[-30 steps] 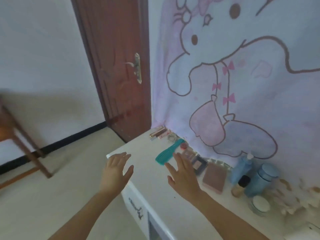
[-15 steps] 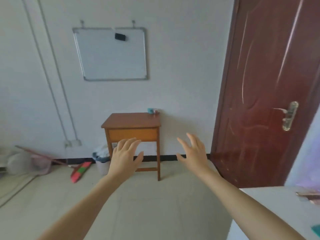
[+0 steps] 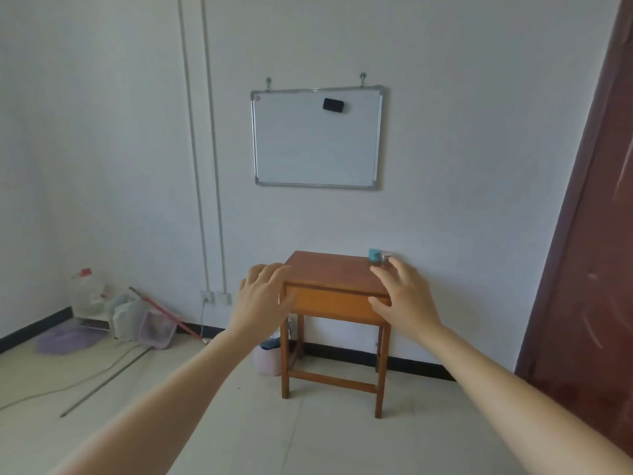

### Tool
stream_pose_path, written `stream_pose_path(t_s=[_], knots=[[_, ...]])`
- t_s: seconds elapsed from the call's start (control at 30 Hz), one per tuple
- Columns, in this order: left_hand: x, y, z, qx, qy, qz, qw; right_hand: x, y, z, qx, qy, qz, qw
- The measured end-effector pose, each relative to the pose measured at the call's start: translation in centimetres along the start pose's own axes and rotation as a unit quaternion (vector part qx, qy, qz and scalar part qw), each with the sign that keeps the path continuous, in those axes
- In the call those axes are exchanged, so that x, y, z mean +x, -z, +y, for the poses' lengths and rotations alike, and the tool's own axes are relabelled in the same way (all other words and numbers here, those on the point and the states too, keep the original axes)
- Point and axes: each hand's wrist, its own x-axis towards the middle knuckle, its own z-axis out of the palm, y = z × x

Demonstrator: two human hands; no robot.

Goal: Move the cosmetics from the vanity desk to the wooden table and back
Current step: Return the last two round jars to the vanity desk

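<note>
A small wooden table (image 3: 329, 269) stands against the white wall ahead. At its back right corner sit a small teal cosmetic jar (image 3: 374, 254) and a little clear jar (image 3: 386, 258) beside it. My left hand (image 3: 262, 298) is raised before the table's left corner, fingers spread, holding nothing. My right hand (image 3: 404, 298) is raised before the right corner, also empty and open, its fingertips overlapping the clear jar in the view. Both arms stretch forward, some way short of the table. The vanity desk is out of view.
A whiteboard (image 3: 317, 138) hangs above the table. A dark red door (image 3: 589, 234) fills the right side. A pink bin (image 3: 269, 358) stands by the table's left leg. Bags, a net basket (image 3: 150, 325) and a mop (image 3: 65, 339) lie at the left wall.
My view swung left from the vanity desk to the wooden table, and the table has grown nearer. Both hands stay raised and empty.
</note>
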Motion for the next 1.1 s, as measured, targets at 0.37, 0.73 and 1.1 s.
stream_pose_path(t_s=[0.37, 0.73, 1.1], knots=[[14.1, -7.5, -3.3, -0.033, 0.008, 0.029, 0.999, 14.8, -6.4, 5.9, 0.057, -0.038, -0.005, 0.998], [27.0, -14.7, -12.5, -0.021, -0.010, 0.017, 1.000, 28.0, -11.8, 9.6, 0.015, -0.071, -0.005, 0.997], [42.8, -24.1, -21.5, -0.113, -0.062, -0.019, 0.992, 40.0, -21.2, 11.9, -0.061, -0.133, -0.060, 0.987]])
